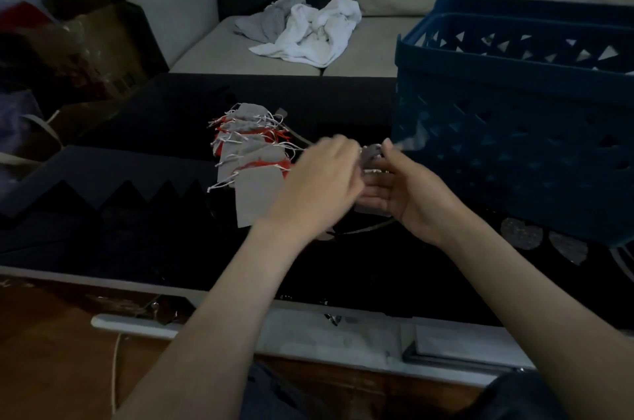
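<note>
Head view is showing a small grey pouch point(370, 154) hovering over the tabletop's point(144, 241) middle, beside the blue basket point(514, 145). It is likely light, limp cloth, best pinched at its corded mouth. The right hand point(404, 189), palm up, is cradling it under its thumb. The left hand point(319, 179) is curling at the mouth, too blurred to tell its grip.

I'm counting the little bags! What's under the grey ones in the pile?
Under the grey bags red bags peek out, with white strings at the sides. All lie on the dark table. How many more are buried cannot be seen.
</note>
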Demonstrator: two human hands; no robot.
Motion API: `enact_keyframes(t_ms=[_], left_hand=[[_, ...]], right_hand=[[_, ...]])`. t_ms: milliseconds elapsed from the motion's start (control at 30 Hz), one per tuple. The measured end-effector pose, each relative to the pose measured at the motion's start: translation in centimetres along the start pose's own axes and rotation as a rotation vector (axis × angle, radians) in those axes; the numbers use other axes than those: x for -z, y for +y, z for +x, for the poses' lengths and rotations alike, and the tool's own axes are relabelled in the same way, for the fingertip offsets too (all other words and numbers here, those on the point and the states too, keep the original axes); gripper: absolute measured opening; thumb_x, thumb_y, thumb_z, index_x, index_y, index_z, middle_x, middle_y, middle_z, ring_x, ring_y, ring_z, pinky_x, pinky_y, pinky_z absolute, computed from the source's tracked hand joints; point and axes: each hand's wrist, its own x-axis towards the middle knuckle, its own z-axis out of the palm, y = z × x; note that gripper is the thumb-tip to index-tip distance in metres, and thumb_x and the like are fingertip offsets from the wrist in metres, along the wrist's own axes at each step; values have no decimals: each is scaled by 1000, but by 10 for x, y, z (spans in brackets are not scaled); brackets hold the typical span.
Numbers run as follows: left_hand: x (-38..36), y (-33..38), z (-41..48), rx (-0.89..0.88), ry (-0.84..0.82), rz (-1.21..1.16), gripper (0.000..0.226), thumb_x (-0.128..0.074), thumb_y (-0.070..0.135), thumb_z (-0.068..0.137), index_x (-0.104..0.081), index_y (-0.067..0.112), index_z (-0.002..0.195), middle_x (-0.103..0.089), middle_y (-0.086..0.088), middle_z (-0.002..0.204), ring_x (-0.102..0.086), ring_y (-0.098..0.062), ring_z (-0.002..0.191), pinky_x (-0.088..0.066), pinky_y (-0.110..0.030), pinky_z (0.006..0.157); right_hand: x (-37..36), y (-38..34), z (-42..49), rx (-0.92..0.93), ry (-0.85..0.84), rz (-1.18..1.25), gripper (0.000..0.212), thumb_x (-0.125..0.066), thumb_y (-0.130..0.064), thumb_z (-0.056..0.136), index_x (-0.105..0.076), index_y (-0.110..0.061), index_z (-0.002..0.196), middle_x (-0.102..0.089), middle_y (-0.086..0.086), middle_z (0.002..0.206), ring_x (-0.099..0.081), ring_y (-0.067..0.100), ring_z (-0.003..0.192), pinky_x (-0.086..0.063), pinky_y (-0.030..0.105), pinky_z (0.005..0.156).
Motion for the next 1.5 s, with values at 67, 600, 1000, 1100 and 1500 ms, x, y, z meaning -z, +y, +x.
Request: enact_keyframes(t_ms=[67,600,1000,1100,1500], left_hand=[[-7,8,-2,-80,-76,-11,18,-42,20,82,-54,7,79,-54,-9,78,-54,-27,74,-42,-36,64],[12,58,10,1186,-404,-1179,50,-32,50,100,-58,14,124,-65,-5,117,-61,-19,105,-46,-36,99],[9,67,14,1323,-2,-1632,31,-39,27,102,-66,18,89,-69,-2,84,-64,-14,78,-52,-32,78],[6,62,17,1334,173,-1730,35,-38,26,103,-60,14,79,-70,-2,80,-65,-14,80,-52,-31,82],[3,51,6,1068,-204,-1248,35,-38,18,103,-63,11,80,-44,6,48,-36,0,32,-27,-14,34]], right_hand=[[3,-1,-4,57,-9,17,32,-43,-33,99,-64,-9,100,-68,3,75,-66,13,69,-53,25,63],[34,4,-40,182,-77,-76,34,-47,-2,94,-59,-18,121,-68,5,114,-64,20,98,-53,29,82],[32,2,-34,365,-21,-4,33,-38,-31,96,-68,-20,86,-71,-4,99,-65,11,94,-51,29,81],[35,-1,-29,421,-36,159,33,-43,-31,89,-65,-27,64,-70,-6,91,-63,9,94,-45,27,84],[37,-2,-36,412,16,-382,13,-46,-11,97,-55,-13,89,-56,-6,53,-51,3,56,-41,14,67]])
